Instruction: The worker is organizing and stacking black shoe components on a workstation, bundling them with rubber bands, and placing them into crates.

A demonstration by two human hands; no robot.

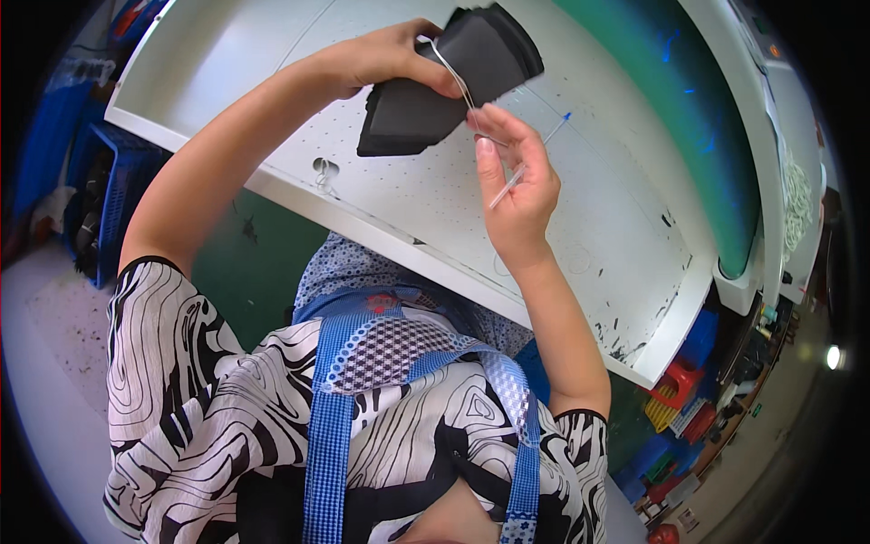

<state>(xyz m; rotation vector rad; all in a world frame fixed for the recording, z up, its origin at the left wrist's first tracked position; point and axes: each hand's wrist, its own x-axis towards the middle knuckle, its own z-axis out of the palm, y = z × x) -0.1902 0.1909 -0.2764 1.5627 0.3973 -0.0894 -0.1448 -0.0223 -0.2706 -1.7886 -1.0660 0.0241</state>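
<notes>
My left hand [385, 56] grips a stack of black flat pieces [444, 82] above the white table, thumb pressed on its top face. A thin white band [453, 77] runs across the stack. My right hand [517, 186] pinches the lower end of that band between thumb and fingertips, just below the stack's edge. A thin clear pen with a blue tip [530, 159] lies on the table behind my right hand, partly hidden by it.
The white perforated table [408, 190] has a small coil of white band [323, 172] near its front edge. A green conveyor belt [689, 100] runs along the far side. Blue crates [109, 199] stand at left; red, yellow and blue bins [680, 399] at right.
</notes>
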